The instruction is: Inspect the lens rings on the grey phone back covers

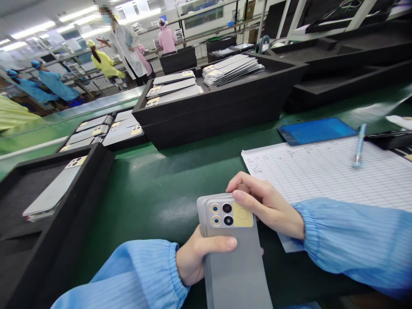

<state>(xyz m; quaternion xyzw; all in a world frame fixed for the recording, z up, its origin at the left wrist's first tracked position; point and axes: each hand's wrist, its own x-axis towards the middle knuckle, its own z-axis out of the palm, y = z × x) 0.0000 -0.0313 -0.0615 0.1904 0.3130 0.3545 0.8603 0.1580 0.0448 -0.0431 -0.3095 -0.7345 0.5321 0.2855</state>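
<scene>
A small stack of grey phone back covers (236,270) is held low over the green table. The top cover has a camera panel with lens rings and a pale yellow film at its upper end. My left hand (202,253) wraps the stack from the left side, its thumb lying across the top cover below the camera panel. At the upper right corner, my right hand (262,201) has its thumb on the yellow film and its fingers curled at the top edge. Part of both hands' fingers is hidden behind the covers.
Black trays (212,116) with more covers stand ahead, and another tray (103,159) is at left. On the right lie a printed sheet (309,171), a blue flat panel (317,131) and a pen (358,146). Several people work in the background.
</scene>
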